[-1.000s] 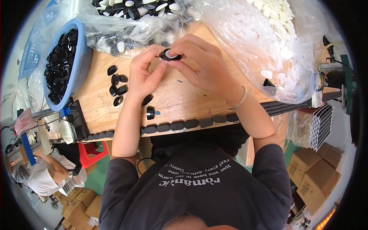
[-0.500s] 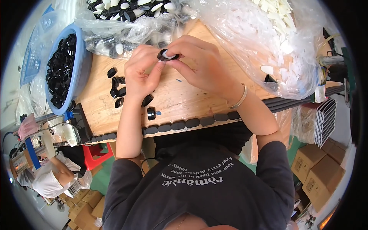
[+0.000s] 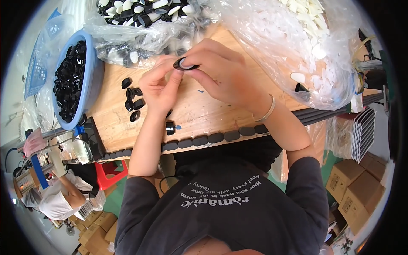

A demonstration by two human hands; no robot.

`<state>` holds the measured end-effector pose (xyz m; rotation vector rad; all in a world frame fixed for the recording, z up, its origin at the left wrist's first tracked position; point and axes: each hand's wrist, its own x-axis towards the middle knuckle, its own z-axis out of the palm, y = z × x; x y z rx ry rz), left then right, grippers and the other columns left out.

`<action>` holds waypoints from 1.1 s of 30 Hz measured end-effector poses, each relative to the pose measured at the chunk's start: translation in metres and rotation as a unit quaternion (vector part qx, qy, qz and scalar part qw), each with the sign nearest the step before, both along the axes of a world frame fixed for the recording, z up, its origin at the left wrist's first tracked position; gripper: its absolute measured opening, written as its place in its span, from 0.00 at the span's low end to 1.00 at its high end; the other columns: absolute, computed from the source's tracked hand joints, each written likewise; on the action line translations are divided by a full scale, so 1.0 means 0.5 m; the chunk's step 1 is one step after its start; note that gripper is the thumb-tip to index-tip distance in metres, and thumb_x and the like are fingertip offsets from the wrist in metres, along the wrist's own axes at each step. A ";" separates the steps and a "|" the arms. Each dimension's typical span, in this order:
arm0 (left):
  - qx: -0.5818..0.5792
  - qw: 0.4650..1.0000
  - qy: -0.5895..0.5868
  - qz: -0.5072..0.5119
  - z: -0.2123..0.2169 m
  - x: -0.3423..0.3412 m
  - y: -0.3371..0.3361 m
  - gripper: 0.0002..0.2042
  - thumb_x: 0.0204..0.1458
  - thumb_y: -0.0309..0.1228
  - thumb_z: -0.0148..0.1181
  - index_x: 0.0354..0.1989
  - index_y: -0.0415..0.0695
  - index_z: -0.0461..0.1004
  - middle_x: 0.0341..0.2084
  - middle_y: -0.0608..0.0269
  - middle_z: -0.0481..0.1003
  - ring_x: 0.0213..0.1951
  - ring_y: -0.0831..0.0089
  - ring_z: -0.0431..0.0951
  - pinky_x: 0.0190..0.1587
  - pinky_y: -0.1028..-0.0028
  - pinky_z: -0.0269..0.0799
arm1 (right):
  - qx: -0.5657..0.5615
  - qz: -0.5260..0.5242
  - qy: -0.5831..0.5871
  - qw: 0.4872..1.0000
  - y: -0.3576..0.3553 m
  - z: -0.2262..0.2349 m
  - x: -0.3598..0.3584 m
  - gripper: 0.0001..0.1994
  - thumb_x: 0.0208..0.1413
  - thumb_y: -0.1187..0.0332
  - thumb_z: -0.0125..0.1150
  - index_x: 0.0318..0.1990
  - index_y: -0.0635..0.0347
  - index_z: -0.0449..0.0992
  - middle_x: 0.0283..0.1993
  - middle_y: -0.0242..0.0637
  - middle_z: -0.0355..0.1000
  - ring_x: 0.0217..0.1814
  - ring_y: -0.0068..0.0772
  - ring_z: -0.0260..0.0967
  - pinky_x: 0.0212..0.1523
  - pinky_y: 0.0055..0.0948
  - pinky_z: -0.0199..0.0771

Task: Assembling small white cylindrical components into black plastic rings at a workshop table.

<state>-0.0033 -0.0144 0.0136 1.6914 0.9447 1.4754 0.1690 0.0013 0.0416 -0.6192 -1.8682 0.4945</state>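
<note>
Above the wooden tabletop, both hands meet on a small black oval cap point(image 3: 177, 64) with a white oval piece point(image 3: 182, 63) in its opening. My left hand point(image 3: 162, 87) pinches the cap's left end between thumb and fingers. On its other end, my right hand point(image 3: 221, 74) has thumb and index finger closed, fingertips at the white piece. Whether the white piece sits fully inside the rim cannot be made out. Beside my left wrist lie several loose black caps point(image 3: 138, 104). A black cylindrical piece point(image 3: 170, 128) stands nearer the table's front edge.
A blue basin point(image 3: 94, 80) full of black caps stands at the left. Behind my hands, a clear plastic bag point(image 3: 127, 36) holds black and white pieces; another bag point(image 3: 263, 46) at right holds white pieces. Dark oval pads point(image 3: 216, 137) line the front edge. A person point(image 3: 63, 195) works at far left.
The cap has tilted slightly between my fingers, and its white insert shows at a different angle. My left forearm has shifted a little right, covering more of a loose cap beside it.
</note>
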 end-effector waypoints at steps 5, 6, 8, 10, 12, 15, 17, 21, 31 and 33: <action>-0.098 0.988 -0.118 -0.013 0.004 0.014 -0.007 0.06 0.49 0.17 0.58 0.35 0.35 0.76 0.35 0.58 0.76 0.39 0.70 0.73 0.46 0.73 0.65 | -0.036 0.012 0.035 0.999 0.001 -0.001 0.003 0.08 0.44 0.80 0.63 0.34 0.62 0.75 0.36 0.37 0.72 0.34 0.34 0.71 0.33 0.25 0.72; -0.063 0.994 -0.089 -0.016 0.008 0.015 -0.004 0.06 0.48 0.17 0.58 0.35 0.35 0.76 0.35 0.58 0.76 0.39 0.70 0.73 0.46 0.74 0.65 | -0.021 0.012 0.020 1.000 0.002 -0.002 0.005 0.08 0.44 0.80 0.64 0.34 0.62 0.75 0.35 0.37 0.72 0.34 0.34 0.71 0.33 0.25 0.72; -0.030 0.998 -0.057 -0.016 0.008 0.010 -0.001 0.06 0.48 0.16 0.58 0.36 0.35 0.76 0.36 0.58 0.75 0.40 0.71 0.72 0.46 0.74 0.65 | -0.008 0.013 0.006 1.000 0.003 -0.005 0.004 0.08 0.45 0.79 0.64 0.34 0.62 0.75 0.35 0.37 0.72 0.34 0.34 0.71 0.33 0.25 0.72; -0.002 1.000 -0.010 -0.009 0.004 0.001 0.005 0.06 0.46 0.17 0.58 0.34 0.36 0.76 0.33 0.58 0.76 0.40 0.68 0.72 0.47 0.72 0.65 | -0.006 0.019 -0.011 1.000 0.003 -0.005 0.004 0.07 0.45 0.79 0.64 0.34 0.63 0.75 0.35 0.37 0.72 0.33 0.35 0.70 0.33 0.27 0.71; 0.045 0.997 0.056 -0.004 0.005 -0.010 0.016 0.06 0.45 0.17 0.58 0.33 0.36 0.76 0.32 0.58 0.76 0.39 0.66 0.73 0.47 0.70 0.65 | -0.002 0.023 -0.020 1.000 0.002 -0.002 0.008 0.07 0.45 0.78 0.63 0.34 0.63 0.75 0.35 0.38 0.71 0.33 0.35 0.70 0.32 0.27 0.71; 0.115 0.979 0.167 0.012 0.015 -0.018 0.025 0.07 0.42 0.17 0.58 0.32 0.37 0.75 0.29 0.57 0.75 0.39 0.61 0.72 0.46 0.68 0.65 | -0.004 0.033 -0.030 0.999 0.004 -0.006 0.013 0.07 0.46 0.78 0.63 0.34 0.63 0.74 0.34 0.38 0.71 0.32 0.37 0.70 0.32 0.28 0.71; 0.137 0.968 0.211 0.020 0.025 -0.022 0.027 0.08 0.40 0.18 0.58 0.31 0.37 0.75 0.28 0.56 0.75 0.39 0.59 0.72 0.46 0.67 0.65 | -0.012 0.037 -0.033 0.999 0.005 -0.008 0.014 0.06 0.46 0.78 0.62 0.34 0.64 0.74 0.34 0.38 0.71 0.32 0.38 0.70 0.32 0.28 0.70; 0.142 0.949 0.280 0.017 0.031 -0.030 0.027 0.09 0.38 0.19 0.57 0.31 0.37 0.75 0.28 0.55 0.75 0.38 0.58 0.72 0.44 0.67 0.65 | -0.015 0.039 -0.057 0.998 0.004 -0.008 0.012 0.06 0.47 0.77 0.62 0.34 0.65 0.74 0.34 0.39 0.70 0.33 0.39 0.69 0.33 0.29 0.70; 0.044 0.994 0.098 -0.007 0.011 -0.014 0.020 0.08 0.43 0.16 0.58 0.33 0.37 0.76 0.32 0.57 0.77 0.39 0.67 0.73 0.45 0.71 0.66 | -0.005 0.003 -0.034 0.999 0.003 -0.005 0.009 0.07 0.46 0.77 0.63 0.34 0.65 0.75 0.35 0.38 0.71 0.32 0.36 0.70 0.33 0.27 0.71; 0.031 0.997 0.072 -0.012 0.004 -0.013 0.017 0.08 0.43 0.16 0.57 0.33 0.37 0.76 0.32 0.58 0.76 0.39 0.68 0.73 0.45 0.72 0.66 | 0.005 0.008 -0.029 1.000 0.003 -0.005 0.007 0.07 0.46 0.77 0.63 0.34 0.64 0.75 0.35 0.38 0.71 0.32 0.36 0.71 0.33 0.27 0.71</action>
